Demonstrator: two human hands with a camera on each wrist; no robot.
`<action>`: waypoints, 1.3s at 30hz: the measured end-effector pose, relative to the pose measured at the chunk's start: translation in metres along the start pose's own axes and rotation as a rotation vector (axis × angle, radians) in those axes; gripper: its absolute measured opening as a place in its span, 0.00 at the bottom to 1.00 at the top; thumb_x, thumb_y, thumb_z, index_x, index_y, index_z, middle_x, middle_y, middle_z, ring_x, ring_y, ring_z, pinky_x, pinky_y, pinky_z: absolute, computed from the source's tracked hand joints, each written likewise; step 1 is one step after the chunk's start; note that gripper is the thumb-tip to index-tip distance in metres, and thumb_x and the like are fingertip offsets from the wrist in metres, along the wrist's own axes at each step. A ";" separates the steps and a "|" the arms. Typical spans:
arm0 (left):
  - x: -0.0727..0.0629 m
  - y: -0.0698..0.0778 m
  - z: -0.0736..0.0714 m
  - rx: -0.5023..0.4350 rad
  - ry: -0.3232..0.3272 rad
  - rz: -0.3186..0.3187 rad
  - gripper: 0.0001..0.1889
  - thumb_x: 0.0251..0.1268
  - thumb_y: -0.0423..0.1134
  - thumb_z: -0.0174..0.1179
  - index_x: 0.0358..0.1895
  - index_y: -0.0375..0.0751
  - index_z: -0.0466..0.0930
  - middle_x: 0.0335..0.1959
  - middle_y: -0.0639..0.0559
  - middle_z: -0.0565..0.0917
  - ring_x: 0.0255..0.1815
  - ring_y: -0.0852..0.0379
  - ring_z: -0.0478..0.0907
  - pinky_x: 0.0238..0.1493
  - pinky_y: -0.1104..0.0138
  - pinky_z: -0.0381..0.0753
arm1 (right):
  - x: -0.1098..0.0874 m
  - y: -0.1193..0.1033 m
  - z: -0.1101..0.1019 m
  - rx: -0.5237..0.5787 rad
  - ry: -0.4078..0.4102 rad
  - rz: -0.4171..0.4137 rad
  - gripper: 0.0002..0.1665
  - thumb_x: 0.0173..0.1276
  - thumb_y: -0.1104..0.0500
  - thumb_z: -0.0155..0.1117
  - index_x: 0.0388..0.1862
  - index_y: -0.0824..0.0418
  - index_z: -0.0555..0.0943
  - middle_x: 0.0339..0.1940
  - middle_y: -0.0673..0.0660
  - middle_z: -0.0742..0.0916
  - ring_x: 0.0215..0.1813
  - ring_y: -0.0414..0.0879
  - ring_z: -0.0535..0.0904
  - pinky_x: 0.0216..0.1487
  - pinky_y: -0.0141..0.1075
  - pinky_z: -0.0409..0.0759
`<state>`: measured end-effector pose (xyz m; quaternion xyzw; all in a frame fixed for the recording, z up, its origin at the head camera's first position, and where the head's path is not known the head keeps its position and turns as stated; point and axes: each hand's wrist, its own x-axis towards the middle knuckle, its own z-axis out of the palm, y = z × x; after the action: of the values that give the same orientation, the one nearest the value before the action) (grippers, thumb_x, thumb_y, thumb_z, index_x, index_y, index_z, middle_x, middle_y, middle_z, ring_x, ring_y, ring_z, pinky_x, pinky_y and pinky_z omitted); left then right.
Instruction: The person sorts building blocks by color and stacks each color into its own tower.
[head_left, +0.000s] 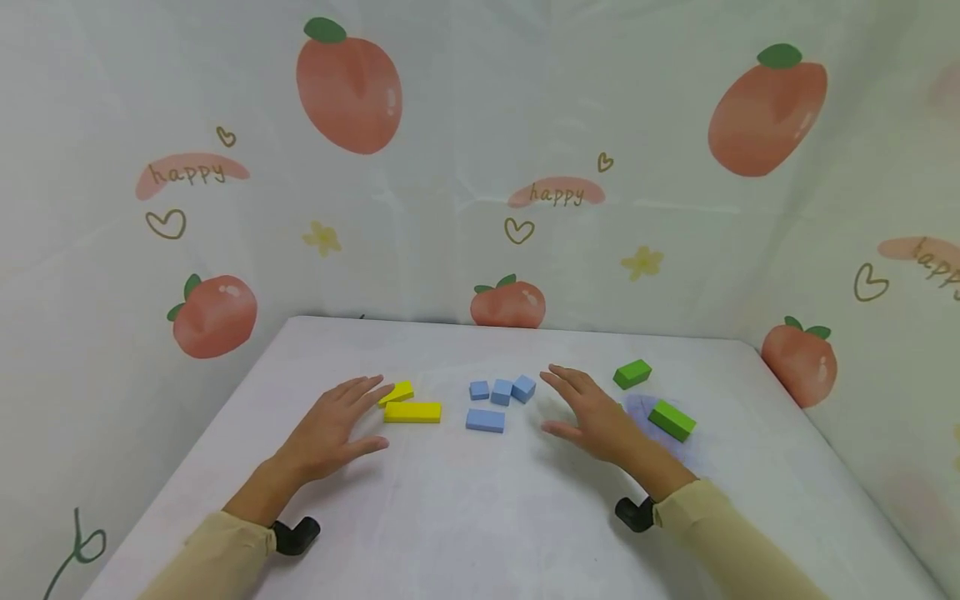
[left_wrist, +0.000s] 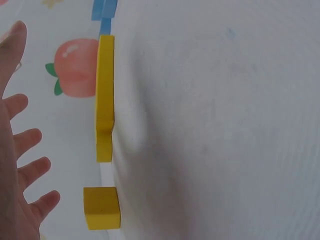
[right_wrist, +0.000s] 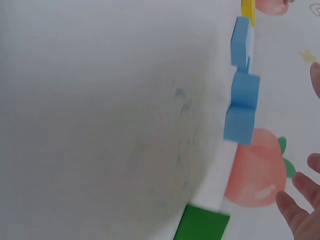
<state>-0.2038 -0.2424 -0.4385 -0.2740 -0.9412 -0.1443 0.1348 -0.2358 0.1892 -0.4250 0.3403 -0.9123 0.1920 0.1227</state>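
Observation:
My left hand point(head_left: 330, 429) is held above the table with its fingers spread, holding nothing. Just beyond it lie a long yellow block point(head_left: 412, 412) and another yellow block point(head_left: 401, 392), partly hidden by the fingertips. A yellow cube point(left_wrist: 102, 208) shows in the left wrist view. In the middle are a flat blue block point(head_left: 485, 421) and three small blue blocks point(head_left: 501, 392) in a row behind it. To their right hovers my right hand point(head_left: 596, 421), fingers extended and apart from any block. Two green blocks point(head_left: 632, 374) point(head_left: 672, 420) lie beyond it; a green sliver is mostly hidden behind that hand.
A white-covered table point(head_left: 480, 517) carries all the blocks. A bluish-purple patch point(head_left: 643, 407) marks the cover near the green blocks. Behind and beside the table hangs a pale curtain point(head_left: 450, 108) printed with fruit and hearts. Each wrist bears a black device point(head_left: 296, 536).

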 end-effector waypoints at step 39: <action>0.006 0.009 0.019 -0.508 0.147 -0.278 0.31 0.61 0.38 0.68 0.66 0.39 0.69 0.63 0.45 0.74 0.56 0.49 0.76 0.54 0.55 0.77 | 0.070 -0.076 0.067 0.344 -0.051 0.125 0.38 0.65 0.47 0.69 0.71 0.54 0.68 0.62 0.54 0.78 0.61 0.49 0.74 0.60 0.42 0.74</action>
<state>-0.2073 -0.2251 -0.4523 -0.1564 -0.8911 -0.4119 0.1084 -0.2427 0.0672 -0.4394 0.3039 -0.8882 0.3436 0.0275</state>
